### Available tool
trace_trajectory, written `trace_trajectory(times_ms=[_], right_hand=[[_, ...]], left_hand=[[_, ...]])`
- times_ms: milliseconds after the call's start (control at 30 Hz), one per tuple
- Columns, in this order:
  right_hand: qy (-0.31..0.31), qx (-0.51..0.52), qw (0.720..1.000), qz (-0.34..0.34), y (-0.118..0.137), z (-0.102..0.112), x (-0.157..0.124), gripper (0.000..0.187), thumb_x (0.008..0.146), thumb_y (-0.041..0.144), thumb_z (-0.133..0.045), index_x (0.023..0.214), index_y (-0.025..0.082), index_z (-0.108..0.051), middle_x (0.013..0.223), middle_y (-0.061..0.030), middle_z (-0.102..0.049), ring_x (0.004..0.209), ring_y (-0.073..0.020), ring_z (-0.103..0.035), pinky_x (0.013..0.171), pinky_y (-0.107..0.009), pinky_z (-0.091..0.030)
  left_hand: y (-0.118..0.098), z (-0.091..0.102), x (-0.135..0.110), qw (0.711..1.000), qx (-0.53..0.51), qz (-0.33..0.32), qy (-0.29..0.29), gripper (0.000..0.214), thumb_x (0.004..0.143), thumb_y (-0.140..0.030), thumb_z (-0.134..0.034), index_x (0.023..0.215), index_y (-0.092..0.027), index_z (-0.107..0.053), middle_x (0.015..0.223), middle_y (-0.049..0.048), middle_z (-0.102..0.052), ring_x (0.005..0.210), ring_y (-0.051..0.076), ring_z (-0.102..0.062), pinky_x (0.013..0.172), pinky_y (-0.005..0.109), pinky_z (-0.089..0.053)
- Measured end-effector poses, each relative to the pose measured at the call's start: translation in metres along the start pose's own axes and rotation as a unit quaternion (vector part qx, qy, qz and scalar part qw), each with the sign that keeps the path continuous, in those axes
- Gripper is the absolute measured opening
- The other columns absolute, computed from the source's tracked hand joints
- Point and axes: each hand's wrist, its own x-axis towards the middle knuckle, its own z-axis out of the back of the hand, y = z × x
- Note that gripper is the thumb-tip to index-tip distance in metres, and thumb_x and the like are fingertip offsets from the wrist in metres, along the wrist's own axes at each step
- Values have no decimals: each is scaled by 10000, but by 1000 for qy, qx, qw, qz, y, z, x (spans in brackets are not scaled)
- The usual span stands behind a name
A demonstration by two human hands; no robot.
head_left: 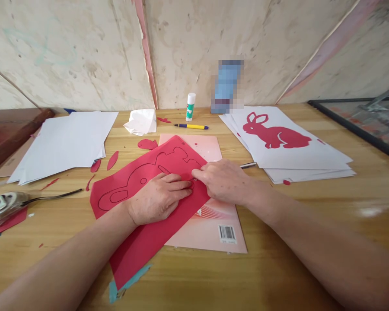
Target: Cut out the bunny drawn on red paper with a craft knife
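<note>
A red sheet of paper (162, 224) lies aslant, with the black outline of an animal drawn on it. My left hand (158, 196) rests flat on the sheet, its fingers stretched toward the right. Close to those fingertips, my right hand (222, 179) is closed around a slim pen-shaped craft knife (249, 165). Only its silvery rear end shows clearly beyond the hand, and its tip at the paper is mostly covered by my fingers. Beneath the red sheet is a pink booklet (210, 233) with a barcode.
White paper stacks lie left (68, 138) and right; a red paper rabbit (278, 134) is on the right one. Behind stand a glue stick (190, 108) and a blurred blue object (227, 84), near a yellow pen (192, 126) and crumpled tissue (141, 122). A tape measure (6, 207) sits left.
</note>
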Motion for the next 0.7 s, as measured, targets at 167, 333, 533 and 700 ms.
trace_trajectory(times_ms=[167,333,533,700], right_hand=[[8,14,1000,-11,2,4,0,214,736,74,-461,877,190,-572,734,-42,-660,644,-171,-591,507,-286,-186],[-12,53,997,-49,4,11,-4,178,806,108,-433,922,181,-547,762,-59,-662,647,-175,-586,505,-286,-206],[4,137,987,-87,12,19,-9,179,831,93,-404,954,154,-519,732,-57,-631,604,-143,-535,509,-261,-252],[-10,142,985,-101,16,14,-10,165,865,185,-404,974,138,-519,761,-85,-630,625,-166,-541,500,-272,-254]], left_hand=[[0,1,0,1000,11,-3,-4,334,893,-92,-406,1167,-139,-591,1217,82,-616,1069,225,-547,893,400,-500],[-2,0,0,999,23,-5,-25,324,899,-102,-396,1148,-135,-601,1187,95,-627,1066,213,-560,895,389,-510],[-2,11,7,1000,11,1,19,339,886,-92,-392,1123,-134,-631,1179,89,-638,1070,218,-580,907,383,-513],[-5,22,9,996,12,15,89,352,907,-123,-385,1185,-130,-602,1235,95,-610,1131,228,-557,956,394,-487]])
